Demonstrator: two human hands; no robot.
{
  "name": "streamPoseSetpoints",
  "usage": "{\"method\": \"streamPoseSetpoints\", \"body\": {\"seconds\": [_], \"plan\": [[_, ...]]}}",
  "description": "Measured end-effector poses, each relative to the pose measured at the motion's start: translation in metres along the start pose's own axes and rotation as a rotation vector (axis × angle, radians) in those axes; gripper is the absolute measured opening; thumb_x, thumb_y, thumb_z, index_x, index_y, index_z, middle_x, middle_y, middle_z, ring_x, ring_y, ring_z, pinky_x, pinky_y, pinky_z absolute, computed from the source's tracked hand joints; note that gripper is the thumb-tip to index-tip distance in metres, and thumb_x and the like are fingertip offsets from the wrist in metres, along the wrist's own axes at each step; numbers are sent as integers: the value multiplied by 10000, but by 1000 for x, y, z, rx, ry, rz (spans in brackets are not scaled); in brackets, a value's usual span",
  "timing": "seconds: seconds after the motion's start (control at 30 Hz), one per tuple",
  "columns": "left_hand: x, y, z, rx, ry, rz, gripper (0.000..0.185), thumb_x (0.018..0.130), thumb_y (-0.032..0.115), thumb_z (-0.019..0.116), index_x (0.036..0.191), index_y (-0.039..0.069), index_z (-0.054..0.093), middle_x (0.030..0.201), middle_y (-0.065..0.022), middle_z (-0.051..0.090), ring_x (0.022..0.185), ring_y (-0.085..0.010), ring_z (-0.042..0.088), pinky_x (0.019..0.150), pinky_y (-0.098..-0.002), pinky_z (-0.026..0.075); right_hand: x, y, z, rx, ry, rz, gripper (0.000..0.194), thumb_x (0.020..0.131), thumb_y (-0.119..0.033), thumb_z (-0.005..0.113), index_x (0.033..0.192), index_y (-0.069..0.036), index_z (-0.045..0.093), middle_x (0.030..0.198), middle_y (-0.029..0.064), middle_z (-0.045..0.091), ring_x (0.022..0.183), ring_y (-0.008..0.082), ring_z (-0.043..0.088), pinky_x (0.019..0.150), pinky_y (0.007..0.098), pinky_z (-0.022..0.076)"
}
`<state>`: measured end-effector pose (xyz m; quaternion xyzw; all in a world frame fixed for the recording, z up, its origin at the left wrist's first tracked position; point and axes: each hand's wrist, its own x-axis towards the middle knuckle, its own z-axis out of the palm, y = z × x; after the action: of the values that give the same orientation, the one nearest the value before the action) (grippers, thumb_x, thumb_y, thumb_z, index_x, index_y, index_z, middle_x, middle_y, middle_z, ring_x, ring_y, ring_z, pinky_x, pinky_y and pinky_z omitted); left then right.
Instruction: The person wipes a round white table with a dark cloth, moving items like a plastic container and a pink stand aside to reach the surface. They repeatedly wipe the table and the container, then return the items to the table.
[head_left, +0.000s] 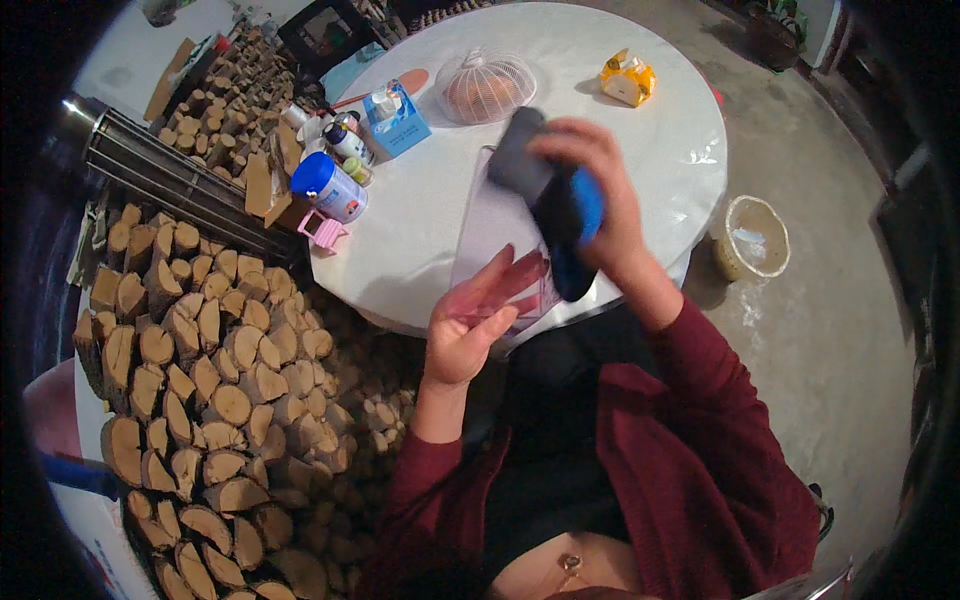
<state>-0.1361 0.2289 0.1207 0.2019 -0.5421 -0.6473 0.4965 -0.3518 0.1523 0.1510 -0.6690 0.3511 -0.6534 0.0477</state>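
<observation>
My right hand (611, 187) grips a dark, blurred item with a blue part (589, 202), perhaps a folded shoe or slipper; its exact kind I cannot tell. It is above the near part of the round white table (652, 165). Below and left of it, my left hand (480, 322) holds the near end of a clear, pinkish plastic bag or sheet (480, 217), fingers showing through the film and thumb on the outside. The bag slants away across the tabletop, its far end partly behind the dark item.
On the table stand a blue tissue box (401, 131), a mesh food cover (486, 90), a blue-lidded tub (330, 187), a small pink plastic chair (324, 232) and an orange-yellow packet (628, 79). Stacked firewood (232, 405) lies left, a waste bin (754, 240) right.
</observation>
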Motion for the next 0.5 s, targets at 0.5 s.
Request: {"method": "streamPoseSetpoints", "body": {"seconds": [0.5], "plan": [[-2,19,-14,-419,-498,-117,804,828,-162,593,1581,15,372,1549,-286,456,1433,-456,453,1189,-547,355,-51,83,-30,286,43,840,476,1057,-451,553,1198,-15,680,1026,58,711,829,132,678,722,295,563]]}}
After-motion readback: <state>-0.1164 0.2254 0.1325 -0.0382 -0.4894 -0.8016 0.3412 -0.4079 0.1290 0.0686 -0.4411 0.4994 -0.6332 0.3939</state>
